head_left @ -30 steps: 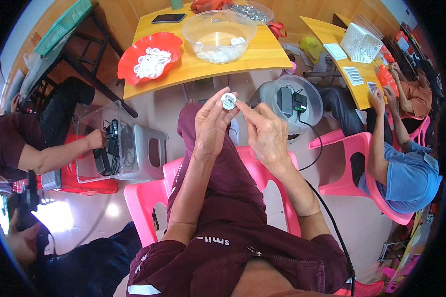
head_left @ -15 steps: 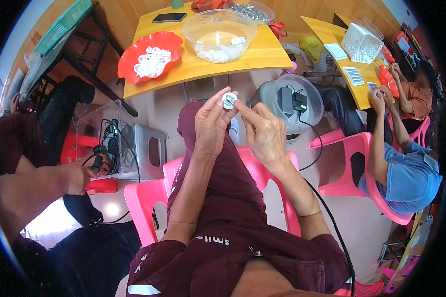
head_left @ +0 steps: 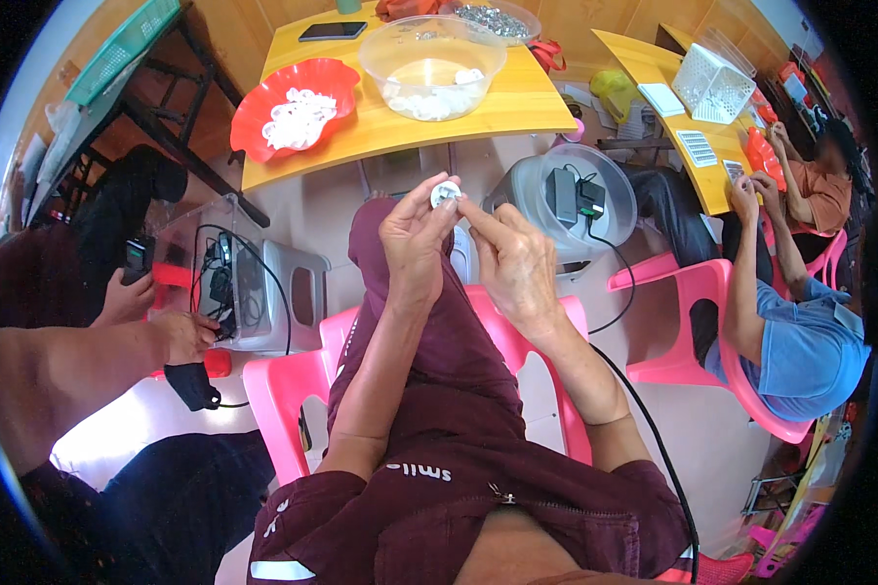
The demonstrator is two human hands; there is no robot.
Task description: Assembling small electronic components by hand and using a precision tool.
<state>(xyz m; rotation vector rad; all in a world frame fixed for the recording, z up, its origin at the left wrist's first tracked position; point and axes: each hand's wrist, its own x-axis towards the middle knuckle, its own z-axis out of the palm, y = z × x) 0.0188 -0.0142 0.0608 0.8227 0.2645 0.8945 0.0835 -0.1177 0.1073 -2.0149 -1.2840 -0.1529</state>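
Above my lap, my left hand (head_left: 415, 239) pinches a small round white plastic piece (head_left: 445, 192) between its thumb and fingers. A raised part shows on the face of the piece. My right hand (head_left: 513, 261) is at its right side, fingers curled and index fingertip against the edge. Whether a small part sits between the right fingertips is hidden. Beyond my hands, on the yellow table (head_left: 400, 143), stand a red wavy-edged bowl (head_left: 249, 112) with white plastic pieces and a clear round tub (head_left: 431, 54) with more white pieces.
At the table's back are a phone (head_left: 333, 31) and a tub of small metal parts (head_left: 498, 21). A lidded clear bin (head_left: 615, 210) carries black devices and a cable. On my left a co-worker's arm (head_left: 88, 356) reaches in; people sit on the right by pink chairs (head_left: 693, 322).
The white piece has tilted and dropped slightly, and my left thumb now covers its lower face. My right hand shifted slightly left. The co-worker's hands on the left moved, one now holding up a black device.
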